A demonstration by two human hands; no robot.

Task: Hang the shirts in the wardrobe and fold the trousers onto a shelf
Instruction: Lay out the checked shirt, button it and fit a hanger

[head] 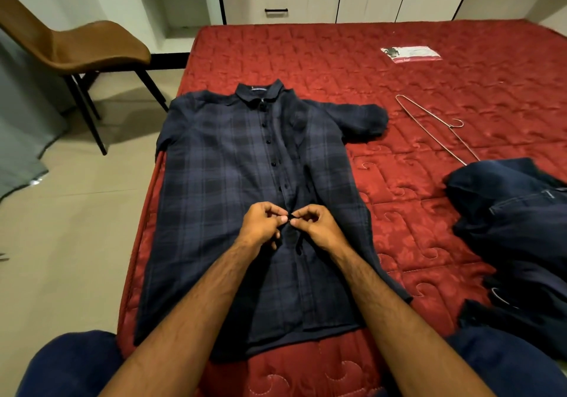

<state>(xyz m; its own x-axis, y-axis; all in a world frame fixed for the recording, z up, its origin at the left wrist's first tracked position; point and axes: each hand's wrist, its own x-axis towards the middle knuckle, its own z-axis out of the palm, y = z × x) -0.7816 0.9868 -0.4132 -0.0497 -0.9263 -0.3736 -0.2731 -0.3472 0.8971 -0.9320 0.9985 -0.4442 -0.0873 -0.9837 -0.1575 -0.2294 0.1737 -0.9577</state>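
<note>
A dark blue plaid short-sleeved shirt (221, 169) lies flat, front up, on the red mattress (429, 68), collar pointing away from me. Its upper buttons look fastened. My left hand (264, 223) and my right hand (316, 223) meet over the lower button placket, each pinching the fabric there between thumb and fingers. A thin wire hanger (435, 126) lies on the mattress to the right of the shirt. Dark navy trousers (515, 228) sit in a crumpled heap at the right edge.
A flat plastic packet (411, 54) lies at the far right of the mattress. A brown chair (79, 50) stands on the tiled floor to the left. White drawers (280, 1) and open shelves (170, 4) line the wall behind. My knees frame the bottom of the view.
</note>
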